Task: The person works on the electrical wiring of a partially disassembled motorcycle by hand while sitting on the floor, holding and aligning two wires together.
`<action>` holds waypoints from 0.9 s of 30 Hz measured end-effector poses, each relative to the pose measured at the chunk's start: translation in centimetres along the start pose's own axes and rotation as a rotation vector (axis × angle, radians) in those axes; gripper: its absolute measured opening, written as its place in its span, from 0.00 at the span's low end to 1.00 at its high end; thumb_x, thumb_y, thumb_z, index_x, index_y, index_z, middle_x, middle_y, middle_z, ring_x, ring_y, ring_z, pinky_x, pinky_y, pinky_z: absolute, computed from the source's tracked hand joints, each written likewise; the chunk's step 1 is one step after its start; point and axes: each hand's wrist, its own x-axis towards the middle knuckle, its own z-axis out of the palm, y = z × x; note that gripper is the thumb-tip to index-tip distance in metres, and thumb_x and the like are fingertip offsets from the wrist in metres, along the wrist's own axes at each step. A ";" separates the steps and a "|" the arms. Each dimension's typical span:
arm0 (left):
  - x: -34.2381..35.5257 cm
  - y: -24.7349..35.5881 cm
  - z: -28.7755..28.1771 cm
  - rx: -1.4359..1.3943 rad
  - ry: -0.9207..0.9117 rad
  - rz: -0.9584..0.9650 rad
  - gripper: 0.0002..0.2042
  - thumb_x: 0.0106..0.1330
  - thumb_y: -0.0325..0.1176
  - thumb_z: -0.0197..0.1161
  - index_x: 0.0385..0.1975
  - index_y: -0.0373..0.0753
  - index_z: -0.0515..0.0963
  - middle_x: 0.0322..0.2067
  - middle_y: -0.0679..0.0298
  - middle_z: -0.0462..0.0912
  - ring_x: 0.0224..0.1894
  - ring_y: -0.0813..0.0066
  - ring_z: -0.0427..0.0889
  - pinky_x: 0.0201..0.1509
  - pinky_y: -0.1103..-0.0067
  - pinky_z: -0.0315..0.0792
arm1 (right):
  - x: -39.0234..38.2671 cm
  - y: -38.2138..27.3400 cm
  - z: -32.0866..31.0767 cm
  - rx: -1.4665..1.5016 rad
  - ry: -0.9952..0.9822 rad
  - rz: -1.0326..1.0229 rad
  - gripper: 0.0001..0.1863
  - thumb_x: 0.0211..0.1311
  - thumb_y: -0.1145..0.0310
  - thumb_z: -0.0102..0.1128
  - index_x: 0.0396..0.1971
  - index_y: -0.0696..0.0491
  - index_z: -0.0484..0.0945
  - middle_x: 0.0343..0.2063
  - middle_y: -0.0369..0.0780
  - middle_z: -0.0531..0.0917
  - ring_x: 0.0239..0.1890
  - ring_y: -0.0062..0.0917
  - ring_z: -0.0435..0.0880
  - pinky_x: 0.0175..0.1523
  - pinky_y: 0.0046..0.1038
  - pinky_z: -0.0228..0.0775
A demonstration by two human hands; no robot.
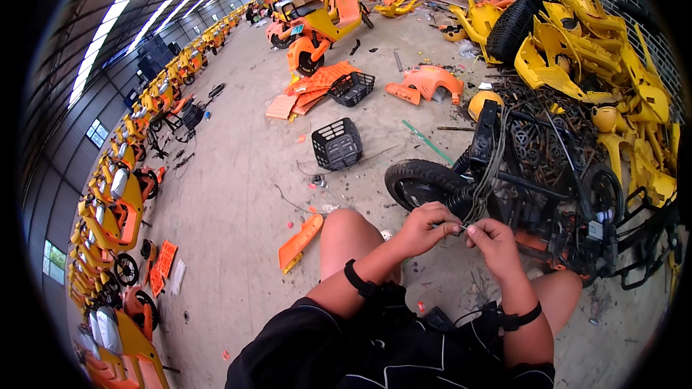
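Note:
My left hand and my right hand meet in front of my knees, fingertips pinched close together. Both are closed on the end of a bundle of thin grey-green cables; the exact bit between the fingertips is too small to make out. The cables run down from the upper part of a stripped black scooter frame, which lies on the floor just beyond my hands. Its black-tyred wheel is left of the cables. A dark strap with a small box goes round each of my forearms.
Yellow body panels and dark metal parts are heaped behind the frame. Black baskets and orange panels lie scattered ahead. An orange strip is by my left knee. Yellow scooters line the left wall.

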 end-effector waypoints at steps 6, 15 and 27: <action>0.3 0.2 0.1 -0.060 -0.023 -0.055 0.06 0.63 0.29 0.67 0.37 0.36 0.84 0.33 0.61 0.84 0.38 0.66 0.81 0.45 0.73 0.74 | -0.5 0.0 -0.6 -0.230 0.073 -0.132 0.09 0.67 0.68 0.62 0.31 0.60 0.80 0.23 0.34 0.81 0.30 0.16 0.77 0.38 0.22 0.69; 0.4 0.8 0.3 -0.446 -0.084 -0.344 0.06 0.64 0.27 0.67 0.37 0.33 0.83 0.36 0.62 0.81 0.39 0.77 0.79 0.43 0.79 0.72 | -1.0 -0.3 -1.0 -0.153 0.088 -0.121 0.10 0.68 0.67 0.61 0.33 0.59 0.80 0.25 0.34 0.82 0.31 0.17 0.77 0.40 0.21 0.69; 0.9 1.2 2.0 -0.468 0.099 -0.244 0.07 0.65 0.29 0.67 0.37 0.32 0.82 0.36 0.62 0.81 0.40 0.77 0.78 0.44 0.80 0.71 | -0.9 0.7 -0.4 0.386 -0.011 0.079 0.12 0.70 0.64 0.57 0.33 0.57 0.80 0.25 0.35 0.81 0.29 0.19 0.77 0.37 0.22 0.67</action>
